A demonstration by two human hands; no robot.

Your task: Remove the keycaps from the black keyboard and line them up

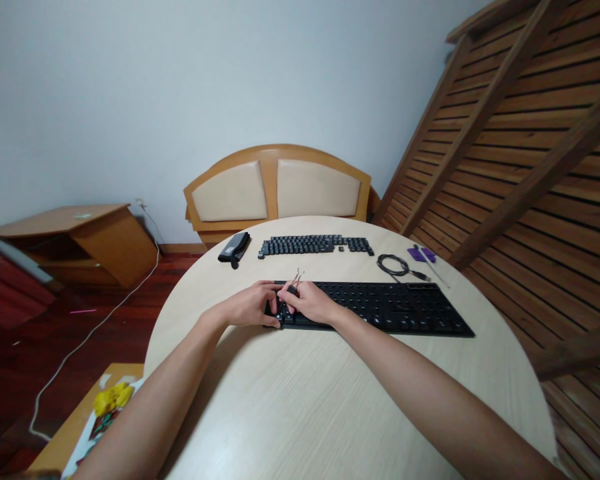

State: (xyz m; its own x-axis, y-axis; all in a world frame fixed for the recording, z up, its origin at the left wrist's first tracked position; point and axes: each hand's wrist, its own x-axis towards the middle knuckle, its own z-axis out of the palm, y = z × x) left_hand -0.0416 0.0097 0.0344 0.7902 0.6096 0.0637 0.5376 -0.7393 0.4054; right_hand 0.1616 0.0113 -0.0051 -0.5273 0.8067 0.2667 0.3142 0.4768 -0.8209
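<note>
1 right hand (pixel 311 302) grips 1 wire tool (pixel 293 290). Beside it, 1 left hand (pixel 253 303) touches 1 keyboard (pixel 400 309), grip unclear.

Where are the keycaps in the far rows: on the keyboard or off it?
Off: those keycaps lie in rows on the table, apart from the keyboard.

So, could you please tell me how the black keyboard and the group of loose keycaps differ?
The keyboard is one long piece, while the keycaps are many separate small pieces laid out in rows. The keyboard lies nearer the person, with both hands at its left end; the keycaps lie farther away, with no hand on them. Both are dark and rest on the pale round table.
</note>
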